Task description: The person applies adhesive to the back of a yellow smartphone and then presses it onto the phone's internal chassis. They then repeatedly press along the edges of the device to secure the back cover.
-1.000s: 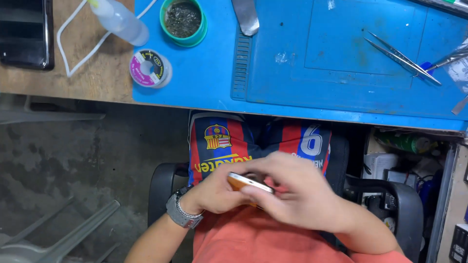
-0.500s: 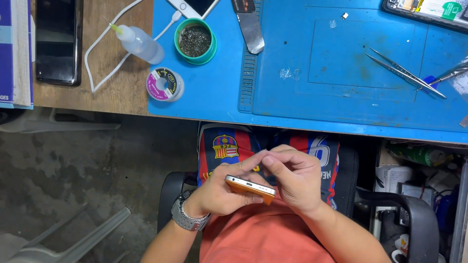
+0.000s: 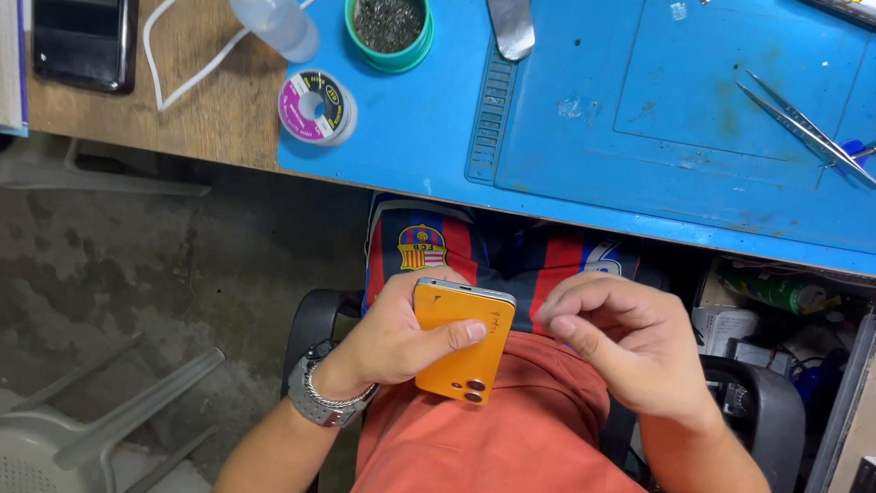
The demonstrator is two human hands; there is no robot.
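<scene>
Left hand (image 3: 392,342) grips the orange phone (image 3: 461,340) back-up over the lap, thumb across its back, camera lenses at the 6 o'clock end. Right hand (image 3: 630,342) at 3 o'clock of the phone, just beside it, not touching; fingers curled together, and I cannot tell if they pinch anything. Looks like an inspect/handling step off the desk. Blue mat (image 3: 639,119) at 12 o'clock carries tweezers (image 3: 803,123); solder spool (image 3: 318,106) at 11. Next move likely needs the right hand on the phone's top edge, left keeping it firm.
</scene>
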